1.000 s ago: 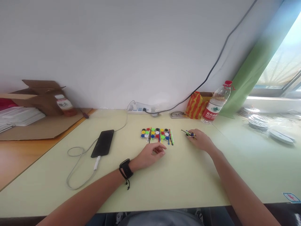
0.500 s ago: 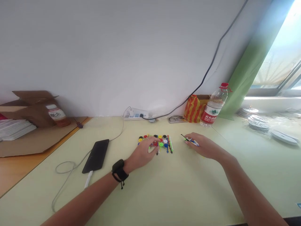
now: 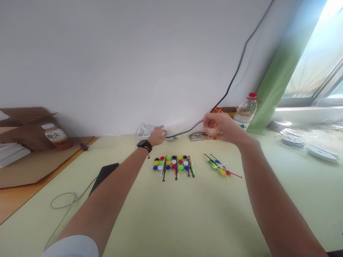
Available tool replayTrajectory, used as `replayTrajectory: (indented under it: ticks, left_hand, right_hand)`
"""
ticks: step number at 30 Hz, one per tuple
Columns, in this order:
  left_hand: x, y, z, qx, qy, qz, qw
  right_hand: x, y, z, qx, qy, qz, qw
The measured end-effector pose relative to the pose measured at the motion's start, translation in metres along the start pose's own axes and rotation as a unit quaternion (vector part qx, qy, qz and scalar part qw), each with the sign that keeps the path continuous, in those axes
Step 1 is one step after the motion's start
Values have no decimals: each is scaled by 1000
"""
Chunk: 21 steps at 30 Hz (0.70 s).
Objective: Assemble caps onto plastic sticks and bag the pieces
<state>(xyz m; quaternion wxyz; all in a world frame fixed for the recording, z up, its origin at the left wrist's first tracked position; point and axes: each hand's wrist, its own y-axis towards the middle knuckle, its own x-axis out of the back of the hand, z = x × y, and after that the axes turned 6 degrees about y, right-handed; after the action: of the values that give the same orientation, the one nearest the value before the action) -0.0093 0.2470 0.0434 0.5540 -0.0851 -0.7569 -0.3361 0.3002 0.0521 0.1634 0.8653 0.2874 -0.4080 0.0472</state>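
With the clock's centre on the coloured discs (image 3: 174, 166) and twelve toward the wall (image 3: 171, 71), the person's left hand (image 3: 157, 135) reached to eleven o'clock, beside the power strip (image 3: 144, 131), thumb and forefinger slightly parted; whether it touched the strip could not be told. The right hand (image 3: 218, 126) hung at about one-thirty, blurred, fingers curled narrowly, in front of a striped bag (image 3: 216, 110); whether anything lay within them could not be told. The discs sat in rows on the table (image 3: 174, 214), slim arrow-tipped sticks (image 3: 164, 173) across and beside them. At three o'clock, a looser pile of similar pieces (image 3: 222, 169) lay crossed. Eyeglasses (image 3: 197, 135) rested near one o'clock, a phone (image 3: 103, 174) at nine.
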Motion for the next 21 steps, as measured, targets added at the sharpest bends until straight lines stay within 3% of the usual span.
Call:
replayTrajectory:
  ticks: [5, 9, 11, 12, 13, 17, 21]
  left_hand:
    - [5, 5, -6, 15, -17, -71, 997]
    - [35, -4, -26, 12, -36, -165, 986]
    - [54, -14, -39, -2, -115, -233, 966]
    - [63, -21, -45, -3, -160, -240, 958]
    - [71, -28, -51, -1, -204, -232, 951]
    - [96, -61, -69, 21, -352, -105, 930]
    - [109, -83, -74, 39, -416, -61, 906]
  right_hand:
    - [-3, 6, -10, 42, 46, -31, 998]
    - [-14, 8, -26, -12, 28, -66, 997]
    - [-19, 9, -31, -15, 27, -89, 996]
    - [-22, 9, -32, -13, 37, -97, 995]
    - [-24, 10, -32, -10, 54, -100, 993]
    - [-36, 14, -27, -17, 131, -72, 989]
    - [-54, 16, -19, -47, 189, 2, 981]
